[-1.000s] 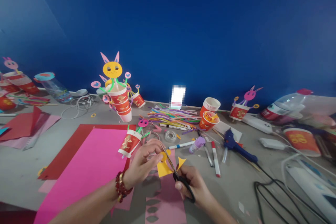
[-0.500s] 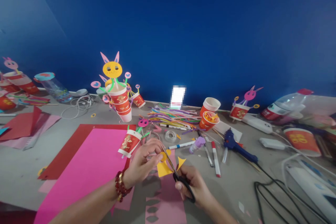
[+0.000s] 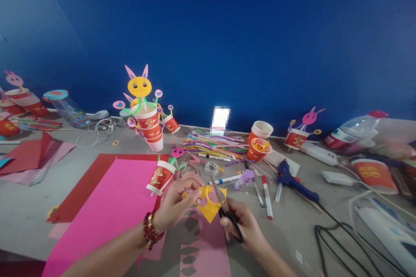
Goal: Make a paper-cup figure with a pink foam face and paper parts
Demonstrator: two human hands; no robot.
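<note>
Black-handled scissors (image 3: pixel 234 226) are in my right hand (image 3: pixel 244 224), their blades pointing up and away over the sheet. My left hand (image 3: pixel 178 201), with a red bead bracelet at its wrist, pinches yellow paper (image 3: pixel 210 211) between thumb and fingers. Curved cut-outs mark the paper's upper edge, and its right part lies against the blades. A small round yellow piece shows at my left fingertips. Below both hands lies a pink paper strip (image 3: pixel 208 242) with leaf-shaped holes.
A red paper cup (image 3: pixel 160 176) with a pink face tilts left of my hands. Beyond are pipe cleaners (image 3: pixel 214 145), a tape roll (image 3: pixel 211 168) and a glue stick (image 3: pixel 244 179). Markers and a blue glue gun (image 3: pixel 297 184) with its cable lie right. Large pink paper (image 3: pixel 107 212) spreads left.
The yellow paper has turned in my left hand, its corner now pointing down toward me. The scissors have shifted slightly right and tilt more upright.
</note>
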